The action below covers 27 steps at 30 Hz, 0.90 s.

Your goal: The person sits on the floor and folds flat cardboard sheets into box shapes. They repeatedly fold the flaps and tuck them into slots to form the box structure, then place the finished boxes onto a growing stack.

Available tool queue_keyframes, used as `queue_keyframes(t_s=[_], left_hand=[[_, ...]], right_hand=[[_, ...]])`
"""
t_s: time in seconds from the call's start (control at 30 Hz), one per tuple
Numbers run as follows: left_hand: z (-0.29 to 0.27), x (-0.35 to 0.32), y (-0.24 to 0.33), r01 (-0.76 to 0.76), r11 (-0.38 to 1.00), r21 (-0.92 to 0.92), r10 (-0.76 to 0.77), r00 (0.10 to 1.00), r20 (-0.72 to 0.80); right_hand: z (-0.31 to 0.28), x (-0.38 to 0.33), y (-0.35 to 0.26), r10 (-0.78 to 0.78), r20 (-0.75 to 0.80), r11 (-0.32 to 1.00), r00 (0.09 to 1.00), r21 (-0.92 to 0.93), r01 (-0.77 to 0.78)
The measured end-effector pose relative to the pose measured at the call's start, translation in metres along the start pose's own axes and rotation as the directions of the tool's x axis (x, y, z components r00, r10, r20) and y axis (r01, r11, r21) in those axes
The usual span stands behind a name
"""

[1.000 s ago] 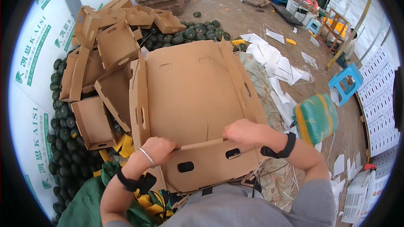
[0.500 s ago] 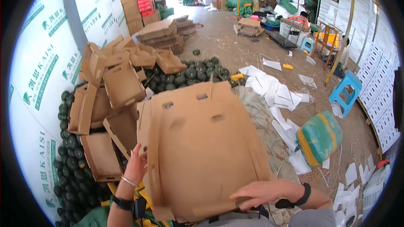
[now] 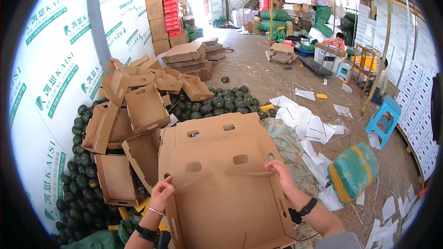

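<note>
A brown cardboard tray box [image 3: 226, 210], partly folded, stands in front of me. Its near side walls are up, while the far panel [image 3: 214, 143] with hand-hole cutouts lies stretched out away from me. My left hand [image 3: 162, 194] is closed at the box's left edge, by the corner where the far panel meets the side. On the opposite edge, my right hand [image 3: 280, 174] has its fingers curled on the right side flap. The box's near end is cut off by the lower edge of the picture.
Folded cardboard trays [image 3: 140, 106] lie heaped at left on dark green round squashes or melons [image 3: 83, 180]. Flat cardboard stacks [image 3: 184, 55] stand beyond. At right are a green wrapped bundle [image 3: 353, 173], a blue stool [image 3: 384, 121] and white paper scraps [image 3: 307, 124]. A person [image 3: 339, 41] sits far back.
My right hand has gone from the box's near right corner up to its right side flap. The near side walls now stand up more clearly, and the view has shifted slightly.
</note>
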<state>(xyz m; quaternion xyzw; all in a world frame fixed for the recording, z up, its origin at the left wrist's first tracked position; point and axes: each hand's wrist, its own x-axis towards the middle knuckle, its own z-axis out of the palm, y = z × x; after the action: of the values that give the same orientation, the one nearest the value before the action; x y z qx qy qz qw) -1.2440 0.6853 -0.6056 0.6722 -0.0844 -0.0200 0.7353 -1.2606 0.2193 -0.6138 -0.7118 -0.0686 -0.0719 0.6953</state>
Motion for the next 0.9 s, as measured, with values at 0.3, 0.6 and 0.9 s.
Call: queue_keyframes(t_s=[0.3, 0.6, 0.9], left_hand=[[0.006, 0.002, 0.062, 0.244, 0.970, 0.019, -0.222, 0.843, 0.490], [0.090, 0.040, 0.060, -0.490, -0.166, 0.856, -0.396, 0.828, 0.397], [-0.069, 0.086, 0.196, 0.079, 0.266, 0.961, 0.526, 0.823, -0.214]], right_hand=[[-0.045, 0.032, -0.060, 0.342, 0.627, 0.929, 0.700, -0.113, -0.353], [0.051, 0.032, -0.066, 0.237, 0.549, 0.063, 0.802, -0.832, 0.551], [-0.013, 0.025, -0.127, -0.514, 0.005, 0.411, 0.858, -0.877, 0.251]])
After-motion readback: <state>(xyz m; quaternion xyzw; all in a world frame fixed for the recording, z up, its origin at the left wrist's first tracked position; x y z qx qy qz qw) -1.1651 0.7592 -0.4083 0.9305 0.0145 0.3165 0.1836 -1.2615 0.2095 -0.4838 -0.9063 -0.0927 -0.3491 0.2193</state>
